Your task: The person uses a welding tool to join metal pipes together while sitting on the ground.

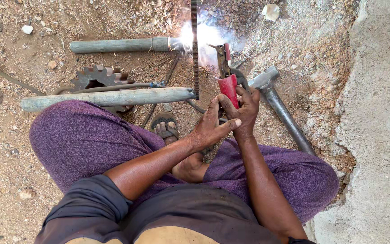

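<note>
We see a grey concrete slab [380, 113] on the right, then two grey metal pipes [113, 96] lying across the gravel, a hammer [276, 99], a rusty toothed sprocket [99, 77] and an upright ribbed steel bar [195, 49]. Our right hand [244, 110] clenches the red-handled welding electrode holder [227, 86] beside the bright arc; our left hand [211, 126] cups it, fingers loose.

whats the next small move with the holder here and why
Probably keep both hands steady and creep the red holder along the joint. The arc glares where the far pipe meets the ribbed bar; the right hand grips the holder, the left hand braces it.
</note>
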